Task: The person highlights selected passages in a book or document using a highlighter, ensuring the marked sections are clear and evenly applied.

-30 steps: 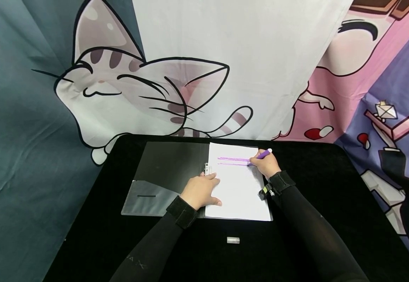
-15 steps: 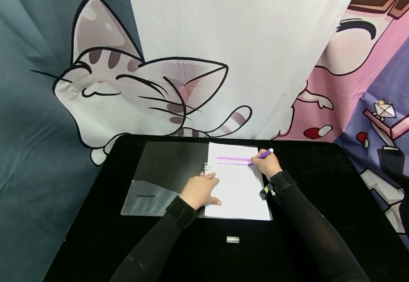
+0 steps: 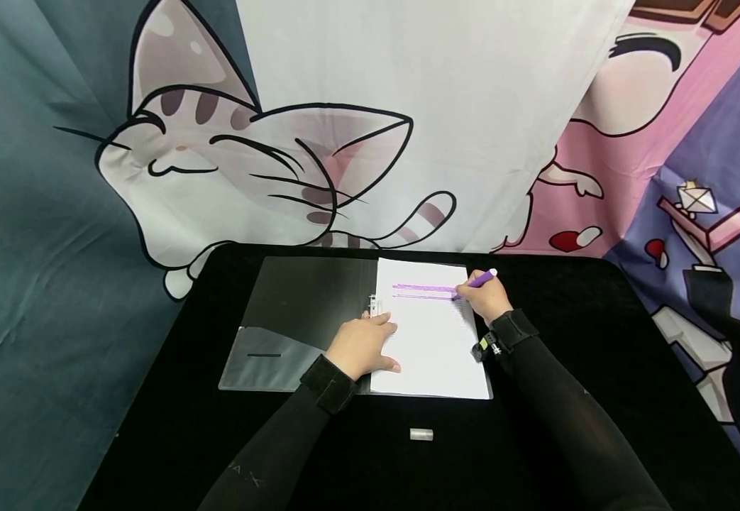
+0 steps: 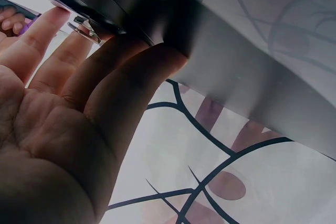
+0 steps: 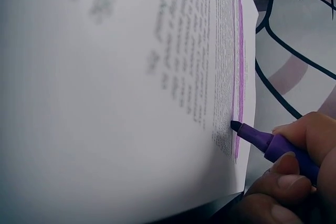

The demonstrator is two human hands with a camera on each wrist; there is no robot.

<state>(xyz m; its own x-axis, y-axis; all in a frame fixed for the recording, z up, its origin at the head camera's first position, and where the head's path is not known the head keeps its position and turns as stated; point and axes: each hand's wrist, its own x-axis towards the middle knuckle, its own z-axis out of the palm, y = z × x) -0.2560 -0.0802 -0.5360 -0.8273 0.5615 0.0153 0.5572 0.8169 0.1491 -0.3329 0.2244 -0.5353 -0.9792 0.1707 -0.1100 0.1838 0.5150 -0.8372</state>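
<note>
My right hand (image 3: pixel 489 298) pinches a purple highlighter (image 5: pixel 294 156) between thumb and fingers. In the right wrist view its dark chisel tip meets the printed page (image 5: pixel 131 145), at the second of two purple marked bands running along the lines of text. The stack of white paper (image 3: pixel 433 362) lies in an open dark folder (image 3: pixel 312 287) with a metal clip (image 4: pixel 84 31) at its spine. My left hand (image 3: pixel 358 348) rests with extended fingers across the spine and the left edge of the paper, just below the clip.
A small whitish translucent cap-like cylinder (image 3: pixel 421 434) lies on the black tabletop (image 3: pixel 574 397) in front of the folder. The folder's left cover has a clear pocket (image 3: pixel 274 362). Behind the table hangs a cloth backdrop (image 3: pixel 472 106) printed with cartoon figures.
My right hand has slid slightly right with the highlighter, and the lower purple line reaches a little farther right. The left hand has stayed in place on the folder.
</note>
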